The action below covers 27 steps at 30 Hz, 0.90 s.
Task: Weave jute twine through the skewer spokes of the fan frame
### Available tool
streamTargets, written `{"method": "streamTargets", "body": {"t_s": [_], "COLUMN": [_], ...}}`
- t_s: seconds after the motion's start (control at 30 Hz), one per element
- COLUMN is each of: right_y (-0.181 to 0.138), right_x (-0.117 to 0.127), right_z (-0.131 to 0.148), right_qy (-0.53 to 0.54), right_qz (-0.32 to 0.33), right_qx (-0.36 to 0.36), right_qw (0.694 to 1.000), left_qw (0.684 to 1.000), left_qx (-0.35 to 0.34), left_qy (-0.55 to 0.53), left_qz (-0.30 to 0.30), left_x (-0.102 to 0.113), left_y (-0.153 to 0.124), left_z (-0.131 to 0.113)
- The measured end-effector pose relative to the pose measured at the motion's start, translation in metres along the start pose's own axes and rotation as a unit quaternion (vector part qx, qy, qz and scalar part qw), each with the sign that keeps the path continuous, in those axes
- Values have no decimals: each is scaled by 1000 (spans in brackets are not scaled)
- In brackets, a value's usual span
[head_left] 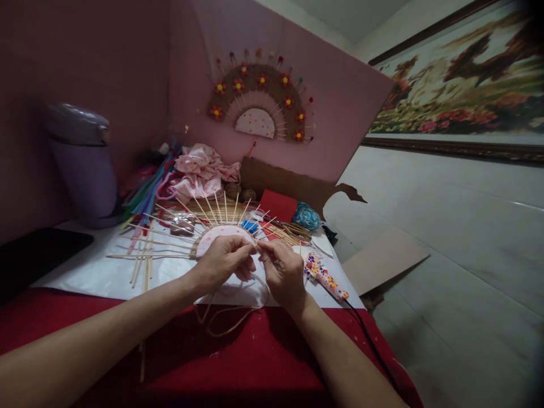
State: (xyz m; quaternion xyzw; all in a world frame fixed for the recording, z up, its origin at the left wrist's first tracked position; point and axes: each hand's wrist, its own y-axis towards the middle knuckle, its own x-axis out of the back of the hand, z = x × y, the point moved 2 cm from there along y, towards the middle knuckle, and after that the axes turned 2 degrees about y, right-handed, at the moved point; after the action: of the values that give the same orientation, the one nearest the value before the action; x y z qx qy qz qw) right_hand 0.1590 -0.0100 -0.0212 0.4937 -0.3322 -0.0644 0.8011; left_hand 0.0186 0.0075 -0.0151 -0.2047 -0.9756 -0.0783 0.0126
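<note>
A pink dotted half-circle (216,235) edged in brown cord lies on white paper, and thin wooden sticks (211,209) fan out from its curved edge. My left hand (229,258) is closed in a pinch at its right end. My right hand (280,271) is closed too, its fingertips meeting the left ones there. Both appear to pinch a length of beige twine (232,330), which loops down over the table's front edge. The exact grip is partly hidden by the fingers. Several loose sticks (144,260) lie to the left.
A flower-patterned glue gun (325,277) with a black cord lies at the right. Behind are pink fabric (199,170), a red sheet (278,205), blue yarn (306,216) and pipe cleaners (148,187). A purple tumbler (85,170) stands left. A finished half-circle decoration (257,102) hangs on the pink board.
</note>
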Motion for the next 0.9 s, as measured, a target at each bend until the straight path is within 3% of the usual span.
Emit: {"method": "streamTargets", "body": {"t_s": [0.37, 0.63, 0.9], "right_y": [1, 2, -2], "right_x": [-1, -3, -6], "right_z": [2, 3, 1], "right_qy": [-10, -44, -86], "right_qz": [18, 68, 22], "right_qx": [-2, 42, 10], "right_qw": [1000, 996, 996], "left_qw": [997, 983, 992], "left_qx": [-47, -99, -75], "left_qy": [64, 153, 102], "left_qz": [-1, -2, 25], "left_x": [0, 2, -1], "left_y": [1, -1, -1], "left_z": [3, 7, 2]}}
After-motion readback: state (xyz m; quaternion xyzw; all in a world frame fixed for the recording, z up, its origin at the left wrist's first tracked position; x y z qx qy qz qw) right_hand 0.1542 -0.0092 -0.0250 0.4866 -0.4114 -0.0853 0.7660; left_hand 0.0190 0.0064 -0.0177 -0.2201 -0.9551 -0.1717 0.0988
